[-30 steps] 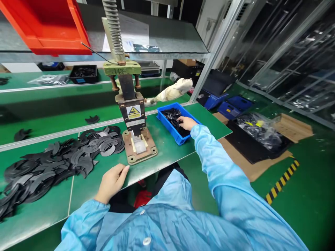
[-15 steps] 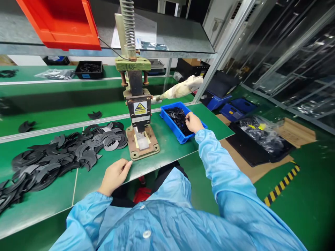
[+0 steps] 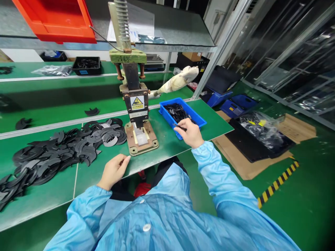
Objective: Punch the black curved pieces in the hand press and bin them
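Between the thumb and fingers of my right hand (image 3: pixel 191 133) is a small thin black part (image 3: pixel 180 127), held over the near edge of a blue bin (image 3: pixel 200 120). Many similar black pieces (image 3: pixel 176 111) lie in that bin. My left hand (image 3: pixel 114 170) rests at the table's front edge with its fingers curled in; whether anything is inside them is hidden. Just beyond it stands a hand press (image 3: pixel 136 101) with a warning label, its base plate (image 3: pixel 153 139) on the green table. Left of the press spreads a heap of curved black parts (image 3: pixel 60 153).
The press's wrapped lever (image 3: pixel 179 81) sticks out to the right, above the blue bin. A red bin (image 3: pixel 57 21) hangs over the back left. Behind sits a black tray (image 3: pixel 87 66). On the floor at right lie cardboard (image 3: pixel 243 167) and a black container of plastic bags (image 3: pixel 261 136).
My right hand has come out of the blue bin toward me and to the left, with a thin black part now in its fingers. My left hand has stayed in place.
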{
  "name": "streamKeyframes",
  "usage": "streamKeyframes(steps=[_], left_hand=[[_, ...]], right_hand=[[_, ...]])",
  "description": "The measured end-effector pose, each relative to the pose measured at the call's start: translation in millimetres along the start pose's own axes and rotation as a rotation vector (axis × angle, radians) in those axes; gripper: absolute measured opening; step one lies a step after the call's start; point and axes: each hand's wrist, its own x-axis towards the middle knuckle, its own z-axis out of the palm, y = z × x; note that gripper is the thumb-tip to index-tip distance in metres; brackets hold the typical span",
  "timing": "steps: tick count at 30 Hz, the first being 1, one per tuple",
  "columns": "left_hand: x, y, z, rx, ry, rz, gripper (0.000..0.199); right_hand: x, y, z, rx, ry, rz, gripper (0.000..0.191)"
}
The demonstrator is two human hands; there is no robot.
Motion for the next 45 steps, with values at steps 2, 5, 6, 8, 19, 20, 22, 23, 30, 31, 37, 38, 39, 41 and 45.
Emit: streamKeyframes(steps=[2, 5, 6, 8, 19, 20, 22, 23, 30, 31, 37, 38, 39, 41, 45], left_hand=[[0.0, 9.4, -4.4, -0.055, 0.016, -0.017, 0.038], [-1.8, 34.0, -11.7, -0.143, 0.037, 0.025, 0.034], [-2.6, 43.8, -13.7, -0.176, 0.039, 0.059, 0.031], [-3.8, 63.2, -16.6, -0.243, 0.035, 0.141, 0.024], [-5.8, 96.4, -12.3, -0.362, -0.002, 0.289, 0.023], [-6.1, 95.7, -11.6, -0.364, -0.004, 0.296, 0.023], [-6.4, 94.5, -10.8, -0.369, -0.007, 0.313, 0.022], [-6.6, 94.1, -10.7, -0.371, -0.006, 0.321, 0.021], [-8.3, 93.6, -12.5, -0.362, -0.030, 0.297, 0.015], [-8.6, 93.1, -12.8, -0.361, -0.029, 0.290, 0.015], [-12.1, 89.5, -16.0, -0.365, -0.026, 0.257, 0.014], [-13.3, 89.5, -16.1, -0.385, -0.039, 0.227, 0.015], [-14.5, 89.7, -16.0, -0.416, -0.062, 0.183, 0.016], [-16.5, 90.4, -15.0, -0.519, -0.128, 0.068, 0.021], [-17.2, 90.7, -11.0, -0.771, -0.250, -0.127, 0.030]], right_hand=[[-16.9, -25.2, 10.8, 0.045, -0.040, -0.089, 0.035], [-34.7, -53.8, 28.7, 0.123, -0.066, -0.329, 0.030], [-38.4, -60.7, 34.3, 0.146, -0.058, -0.426, 0.026], [-43.4, -71.1, 44.3, 0.177, -0.037, -0.575, 0.022], [-56.0, -90.2, 68.4, 0.222, -0.169, -0.671, 0.023], [-57.0, -90.0, 69.4, 0.225, -0.179, -0.669, 0.024], [-58.7, -89.6, 71.3, 0.234, -0.188, -0.666, 0.024], [-59.3, -89.3, 72.2, 0.239, -0.189, -0.666, 0.024], [-61.8, -86.1, 76.6, 0.253, -0.255, -0.644, 0.025], [-62.0, -85.5, 76.6, 0.260, -0.268, -0.636, 0.025], [-64.4, -82.2, 74.3, 0.306, -0.283, -0.640, 0.018], [-64.9, -81.7, 74.2, 0.314, -0.281, -0.645, 0.017], [-65.3, -81.2, 74.2, 0.320, -0.280, -0.647, 0.017], [-65.9, -80.3, 74.6, 0.330, -0.284, -0.647, 0.018], [-66.4, -79.5, 76.2, 0.344, -0.305, -0.651, 0.022]])
